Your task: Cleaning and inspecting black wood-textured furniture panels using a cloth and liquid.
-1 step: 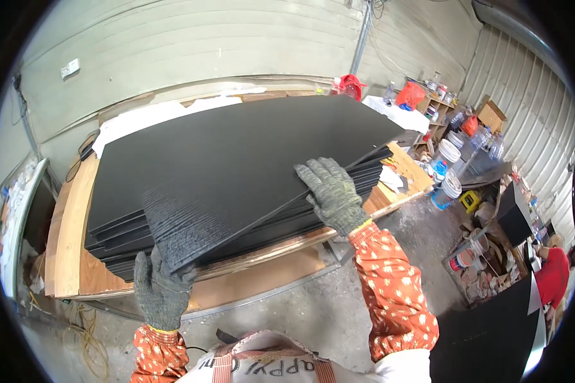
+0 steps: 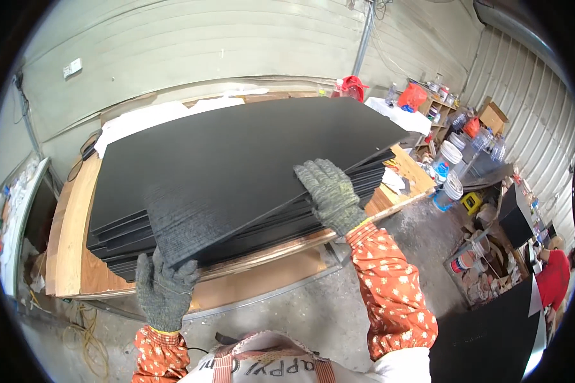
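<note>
A large black board point(image 2: 255, 147) with a ribbed texture near its near left corner lies askew on a stack of similar black boards point(image 2: 249, 239). My left hand point(image 2: 165, 287), in a grey knit glove, is at that near corner, its fingers and thumb bent around it. My right hand point(image 2: 329, 195), gloved alike, grips the near edge farther right. Its fingers lie over the top face; the thumb sits along the edge, partly hidden. The stack rests on a wooden worktable point(image 2: 73, 236).
White sheeting point(image 2: 147, 121) lies behind the stack, near the wall. To the right are plastic buckets point(image 2: 449, 152), a yellow case point(image 2: 471, 202) and a scrap bin point(image 2: 485, 271). Another black board point(image 2: 485, 338) is at lower right, near a person in red point(image 2: 552, 277). A yellow cord point(image 2: 92, 345) trails across the floor.
</note>
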Demonstrator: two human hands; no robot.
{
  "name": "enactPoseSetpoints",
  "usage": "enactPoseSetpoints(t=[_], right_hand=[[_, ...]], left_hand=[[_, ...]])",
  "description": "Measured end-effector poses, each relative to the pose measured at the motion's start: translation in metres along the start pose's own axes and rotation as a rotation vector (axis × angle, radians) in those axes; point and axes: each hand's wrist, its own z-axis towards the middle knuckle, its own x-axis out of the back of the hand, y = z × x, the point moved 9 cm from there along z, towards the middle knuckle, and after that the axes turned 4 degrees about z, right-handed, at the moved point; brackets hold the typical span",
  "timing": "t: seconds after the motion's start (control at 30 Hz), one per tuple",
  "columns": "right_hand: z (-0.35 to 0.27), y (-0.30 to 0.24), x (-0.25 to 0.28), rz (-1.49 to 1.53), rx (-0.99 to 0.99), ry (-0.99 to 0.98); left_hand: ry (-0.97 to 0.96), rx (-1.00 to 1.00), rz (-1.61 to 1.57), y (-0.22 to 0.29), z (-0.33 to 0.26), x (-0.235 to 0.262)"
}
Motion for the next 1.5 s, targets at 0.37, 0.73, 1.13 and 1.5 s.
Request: enactPoseSetpoints(t=[0.37, 0.73, 1.13, 1.5], right_hand=[[0.037, -0.152, 0.004, 0.138, 0.391, 0.209], [-0.047, 0.023, 0.028, -0.167, -0.086, 0.11], [-0.099, -0.019, 0.078, -0.424, -0.061, 0.171], [-0.003, -0.026, 0.224, -0.757, 0.038, 0.129]], left_hand=[[-0.103, -0.005, 0.269, -0.026, 0.045, -0.006], [0.123, -0.039, 0.342, -0.003, 0.068, 0.034], [0.268, -0.189, 0.231, 0.014, 0.067, 0.029], [-0.364, -0.074, 0.537, -0.046, 0.106, -0.082]])
